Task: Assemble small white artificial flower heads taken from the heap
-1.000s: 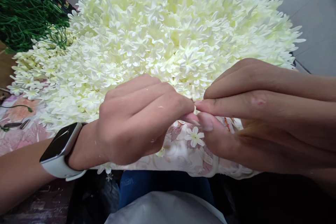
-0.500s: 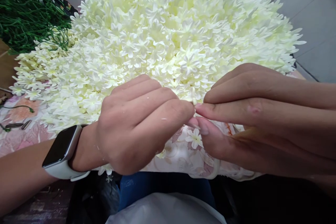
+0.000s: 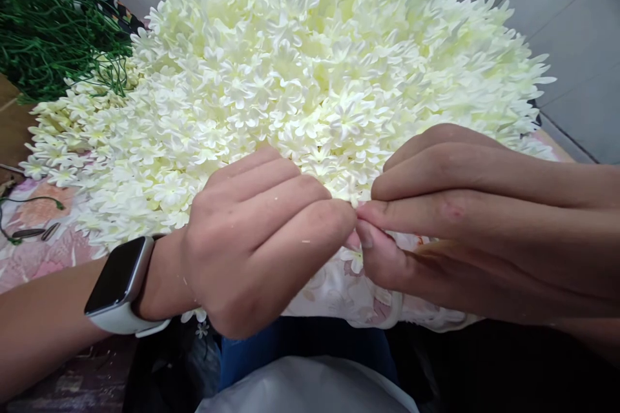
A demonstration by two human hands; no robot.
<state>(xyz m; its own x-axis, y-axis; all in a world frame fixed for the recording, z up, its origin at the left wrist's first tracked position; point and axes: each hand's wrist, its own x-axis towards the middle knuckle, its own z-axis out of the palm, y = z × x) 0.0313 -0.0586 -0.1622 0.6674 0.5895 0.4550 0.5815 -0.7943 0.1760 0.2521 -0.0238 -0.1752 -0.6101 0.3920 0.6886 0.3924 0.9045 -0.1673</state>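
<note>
My left hand (image 3: 261, 239), with a smartwatch (image 3: 119, 281) on the wrist, is closed in a pinch, its knuckles facing up. Its fingertips meet those of my right hand (image 3: 450, 219), also pinched, in front of the flower pile. Between them a tiny pale piece of a white artificial flower (image 3: 354, 197) pokes up; most of it is hidden by the fingers. Just below the fingertips a small white blossom (image 3: 356, 261) shows in part; I cannot tell whether it hangs from the hands or lies on the cloth. A large heap of white artificial flowers (image 3: 290, 77) rises behind both hands.
Green plastic stems (image 3: 53, 39) lie bunched at the back left. A floral cloth (image 3: 334, 293) covers the table, with a loose green stem (image 3: 36, 199) and small dark pieces (image 3: 29, 232) at left. Grey wall tiles (image 3: 571, 32) stand behind. My lap is below the table edge.
Both hands have sunk slightly and stay pinched together at the fingertips. The blossom under them is more covered by the fingers than before. The view has shifted a little.
</note>
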